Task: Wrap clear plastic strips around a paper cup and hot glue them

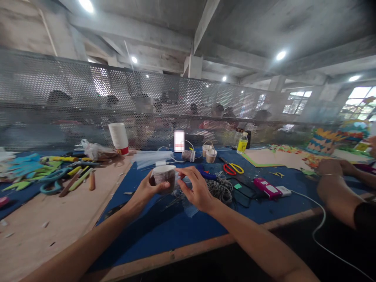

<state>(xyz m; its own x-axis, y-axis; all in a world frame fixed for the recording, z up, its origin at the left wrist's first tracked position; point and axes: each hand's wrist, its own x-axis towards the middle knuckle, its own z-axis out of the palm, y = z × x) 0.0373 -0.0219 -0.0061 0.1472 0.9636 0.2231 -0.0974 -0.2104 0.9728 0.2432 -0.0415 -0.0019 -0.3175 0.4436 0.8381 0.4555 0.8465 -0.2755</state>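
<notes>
My left hand (147, 190) is wrapped round a small paper cup (163, 178) covered in grey-brown twine, held above the blue mat (176, 223). My right hand (196, 190) is closed at the cup's right side, fingertips pinching near its rim; what they pinch is too small to make out. A tangle of grey twine (221, 188) lies just right of my right hand. A spool of twine (188, 155) and two small twine-wrapped cups (209, 154) stand farther back.
Red and yellow scissors (233, 169), a pink device (266, 188) with a white cable, a yellow bottle (242, 143) and a stack of white cups (118, 138) sit on the table. Pencils and foam shapes (58, 172) lie left. Another person's arms (337, 188) rest at right. A perforated metal screen (147, 105) backs the table.
</notes>
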